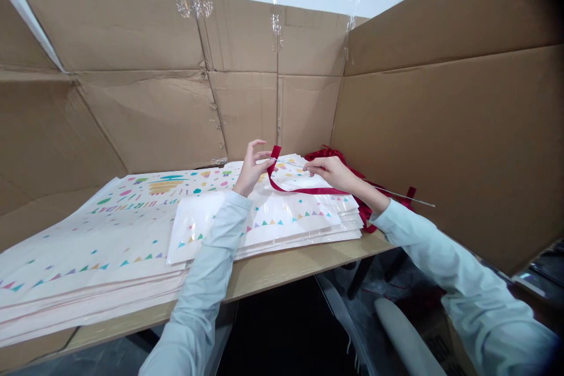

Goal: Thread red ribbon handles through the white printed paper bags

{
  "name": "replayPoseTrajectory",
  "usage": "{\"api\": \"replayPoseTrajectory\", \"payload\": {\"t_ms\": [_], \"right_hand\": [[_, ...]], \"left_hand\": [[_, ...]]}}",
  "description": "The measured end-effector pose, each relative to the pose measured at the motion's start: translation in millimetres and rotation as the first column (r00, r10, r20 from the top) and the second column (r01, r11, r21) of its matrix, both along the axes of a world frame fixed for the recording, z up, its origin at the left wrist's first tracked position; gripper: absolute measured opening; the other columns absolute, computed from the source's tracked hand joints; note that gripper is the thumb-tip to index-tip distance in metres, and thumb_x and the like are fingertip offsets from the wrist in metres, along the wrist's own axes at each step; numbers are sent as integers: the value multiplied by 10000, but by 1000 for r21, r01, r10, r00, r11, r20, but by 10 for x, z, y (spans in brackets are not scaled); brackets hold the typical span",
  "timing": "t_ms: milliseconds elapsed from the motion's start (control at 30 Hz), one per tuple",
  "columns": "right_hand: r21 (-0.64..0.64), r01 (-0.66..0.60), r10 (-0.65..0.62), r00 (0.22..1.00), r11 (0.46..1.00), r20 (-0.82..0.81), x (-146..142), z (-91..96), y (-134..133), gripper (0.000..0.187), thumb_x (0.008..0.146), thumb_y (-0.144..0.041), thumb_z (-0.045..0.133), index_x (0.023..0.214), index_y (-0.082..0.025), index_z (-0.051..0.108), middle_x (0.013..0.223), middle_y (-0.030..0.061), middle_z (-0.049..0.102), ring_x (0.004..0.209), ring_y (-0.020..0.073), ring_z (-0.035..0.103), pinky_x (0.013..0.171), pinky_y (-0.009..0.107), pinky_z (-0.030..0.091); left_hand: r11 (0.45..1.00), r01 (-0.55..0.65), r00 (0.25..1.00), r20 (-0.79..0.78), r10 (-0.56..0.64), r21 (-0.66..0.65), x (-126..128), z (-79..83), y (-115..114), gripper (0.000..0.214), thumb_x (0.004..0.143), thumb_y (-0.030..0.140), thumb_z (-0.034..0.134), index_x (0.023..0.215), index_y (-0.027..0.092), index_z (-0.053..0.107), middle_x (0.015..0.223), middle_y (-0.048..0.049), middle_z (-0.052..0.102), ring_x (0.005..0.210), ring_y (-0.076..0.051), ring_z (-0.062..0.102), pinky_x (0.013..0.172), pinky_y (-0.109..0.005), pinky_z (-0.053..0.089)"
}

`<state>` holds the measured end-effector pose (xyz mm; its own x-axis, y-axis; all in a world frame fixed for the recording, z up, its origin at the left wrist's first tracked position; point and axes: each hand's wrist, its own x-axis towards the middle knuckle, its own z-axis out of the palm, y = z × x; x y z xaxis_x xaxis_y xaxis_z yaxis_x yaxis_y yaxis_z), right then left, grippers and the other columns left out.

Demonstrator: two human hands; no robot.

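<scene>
The red ribbon (299, 191) loops above the printed bags (264, 235), its upright end touching the partly open left hand (252, 169). The right hand (332, 174) pinches a thin metal rod (399, 195). Both forearms angle inward, wrists raised above the surface (282, 270). If the pinch slips, the rod could swing and scratch the bags, and the slack ribbon could snag or slide off.

Passage above the stacked printed paper bags (282, 229) is left open up to the cardboard wall (247, 111), and room is found over the bare wood strip of the surface (264, 276) in front of them. Movement rightward is blocked by a cardboard panel (440, 129), and the way behind the bags is obstructed by a bunched red ribbon (326, 155).
</scene>
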<state>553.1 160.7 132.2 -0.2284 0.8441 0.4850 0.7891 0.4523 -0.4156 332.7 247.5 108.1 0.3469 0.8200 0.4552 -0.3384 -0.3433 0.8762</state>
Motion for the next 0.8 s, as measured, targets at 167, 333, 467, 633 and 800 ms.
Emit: {"api": "replayPoseTrajectory", "payload": {"t_ms": [167,333,467,633,800], "right_hand": [[-45,-7,7,1000,999,-2,51,-21,15,273,884,-248,467,884,-154,723,826,70,708,794,184,645,768,291,468],[-65,-11,14,999,998,41,103,40,-47,273,876,-290,485,903,-152,719,803,63,698,792,184,634,754,281,450],[-79,-3,7,999,997,42,140,119,-113,312,887,-350,472,928,-155,712,869,70,699,800,188,617,731,276,437],[-75,20,-19,1000,997,20,140,161,-140,340,897,-356,435,947,-143,694,855,75,687,759,179,590,680,270,416],[-39,31,-30,999,999,11,100,124,-101,326,892,-331,429,938,-140,689,772,60,662,697,163,561,654,265,399]], "left_hand": [[990,76,993,-96,-65,121,12,-30,15,312,706,302,723,960,196,576,1062,-57,624,693,-140,660,736,-308,542],[981,67,982,-188,-32,184,23,-74,74,309,701,362,732,920,148,690,1035,-96,683,848,-189,657,798,-309,523],[974,49,978,-211,-1,223,29,-78,73,384,625,372,793,925,144,717,986,-100,707,860,-211,647,794,-333,521],[972,-57,980,-176,98,226,40,-64,75,289,645,434,761,712,154,739,800,-76,695,813,-210,631,791,-346,503],[987,-28,989,-136,50,158,34,-70,95,248,631,394,781,680,153,747,934,-106,692,947,-219,613,895,-344,453]]}}
